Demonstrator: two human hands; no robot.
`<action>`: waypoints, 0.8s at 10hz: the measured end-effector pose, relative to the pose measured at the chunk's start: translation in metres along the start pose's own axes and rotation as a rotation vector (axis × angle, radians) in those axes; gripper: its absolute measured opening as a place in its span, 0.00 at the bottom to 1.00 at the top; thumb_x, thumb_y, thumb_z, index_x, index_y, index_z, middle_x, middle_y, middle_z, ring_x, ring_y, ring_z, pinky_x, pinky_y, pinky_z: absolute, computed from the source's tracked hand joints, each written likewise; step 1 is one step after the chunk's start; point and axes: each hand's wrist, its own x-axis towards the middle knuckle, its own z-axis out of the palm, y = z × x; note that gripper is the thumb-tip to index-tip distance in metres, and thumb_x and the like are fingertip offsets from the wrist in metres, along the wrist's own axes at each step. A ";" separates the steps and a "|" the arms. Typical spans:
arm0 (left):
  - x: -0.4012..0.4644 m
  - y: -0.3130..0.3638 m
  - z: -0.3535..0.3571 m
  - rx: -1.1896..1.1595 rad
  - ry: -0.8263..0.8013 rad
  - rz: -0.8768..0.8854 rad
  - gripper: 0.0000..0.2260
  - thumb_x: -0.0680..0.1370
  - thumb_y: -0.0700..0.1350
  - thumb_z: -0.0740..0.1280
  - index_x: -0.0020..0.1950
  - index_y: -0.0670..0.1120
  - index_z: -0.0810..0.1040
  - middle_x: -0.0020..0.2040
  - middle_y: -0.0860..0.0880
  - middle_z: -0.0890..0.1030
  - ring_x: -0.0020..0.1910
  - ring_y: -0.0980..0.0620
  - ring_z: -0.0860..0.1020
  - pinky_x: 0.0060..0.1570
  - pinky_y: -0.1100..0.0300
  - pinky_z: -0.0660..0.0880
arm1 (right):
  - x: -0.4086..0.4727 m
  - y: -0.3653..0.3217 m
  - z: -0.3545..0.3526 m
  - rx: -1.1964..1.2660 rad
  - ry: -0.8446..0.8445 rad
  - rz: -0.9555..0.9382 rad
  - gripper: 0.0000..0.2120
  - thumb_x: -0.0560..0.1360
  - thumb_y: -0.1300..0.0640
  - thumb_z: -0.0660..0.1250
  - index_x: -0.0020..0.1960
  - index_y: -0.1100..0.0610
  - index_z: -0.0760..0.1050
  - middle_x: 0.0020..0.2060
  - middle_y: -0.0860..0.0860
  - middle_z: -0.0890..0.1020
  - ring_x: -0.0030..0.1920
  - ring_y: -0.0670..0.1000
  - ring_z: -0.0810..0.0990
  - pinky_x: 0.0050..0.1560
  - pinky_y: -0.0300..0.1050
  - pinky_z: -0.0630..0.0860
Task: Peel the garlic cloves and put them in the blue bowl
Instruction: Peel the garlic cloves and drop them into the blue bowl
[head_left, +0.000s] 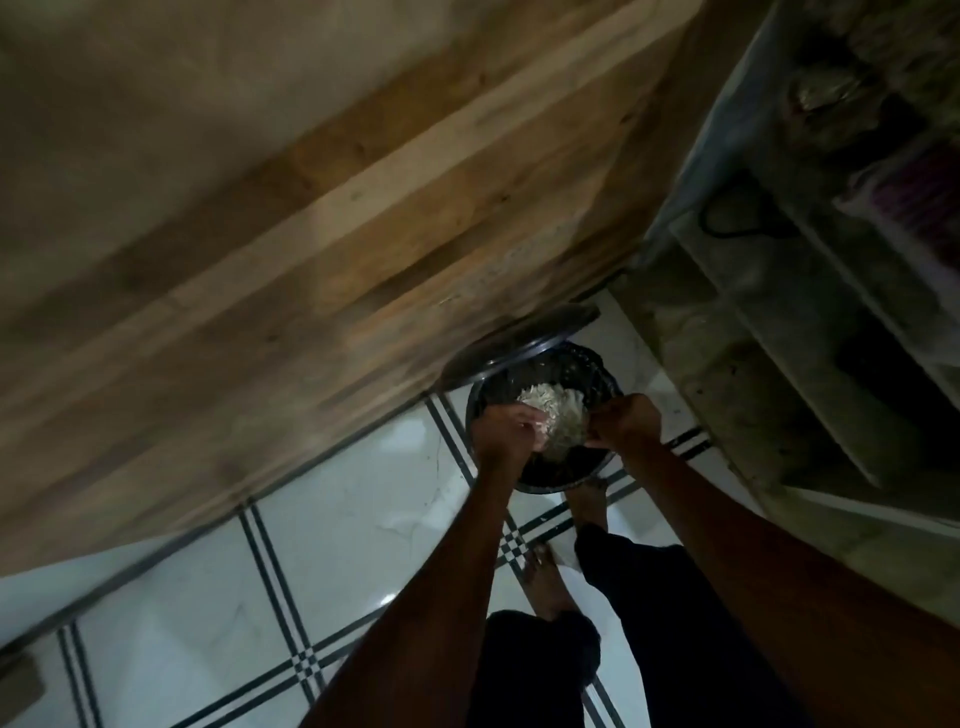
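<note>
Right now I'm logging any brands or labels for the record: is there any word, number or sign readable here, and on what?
None can be read. The dark bin, its lid, the wooden panel and the floor tiles show no lettering. The shelf items at upper right are too dark and blurred to tell.

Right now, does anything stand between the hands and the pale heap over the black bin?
Nothing visible. The left hand and right hand grip the pale heap at its sides, above the open black bin.
</note>
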 end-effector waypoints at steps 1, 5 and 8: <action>0.045 -0.041 0.025 0.420 0.174 0.126 0.10 0.77 0.45 0.63 0.47 0.45 0.84 0.45 0.47 0.84 0.45 0.48 0.82 0.49 0.49 0.80 | 0.030 0.010 0.020 -0.205 0.088 -0.073 0.18 0.65 0.51 0.79 0.46 0.64 0.83 0.43 0.60 0.86 0.45 0.58 0.86 0.46 0.53 0.84; 0.051 -0.017 0.038 0.666 0.264 0.296 0.12 0.82 0.48 0.64 0.54 0.43 0.84 0.49 0.43 0.85 0.50 0.43 0.83 0.51 0.52 0.78 | 0.044 0.008 0.019 -0.231 0.024 -0.138 0.05 0.75 0.62 0.71 0.41 0.63 0.81 0.39 0.59 0.85 0.42 0.57 0.86 0.43 0.50 0.84; -0.095 0.082 0.013 0.121 0.262 0.493 0.20 0.78 0.56 0.66 0.34 0.43 0.76 0.27 0.48 0.74 0.28 0.54 0.72 0.33 0.55 0.70 | -0.110 -0.014 -0.082 -0.075 0.158 -0.433 0.09 0.71 0.53 0.64 0.41 0.52 0.83 0.39 0.54 0.86 0.42 0.55 0.84 0.46 0.48 0.81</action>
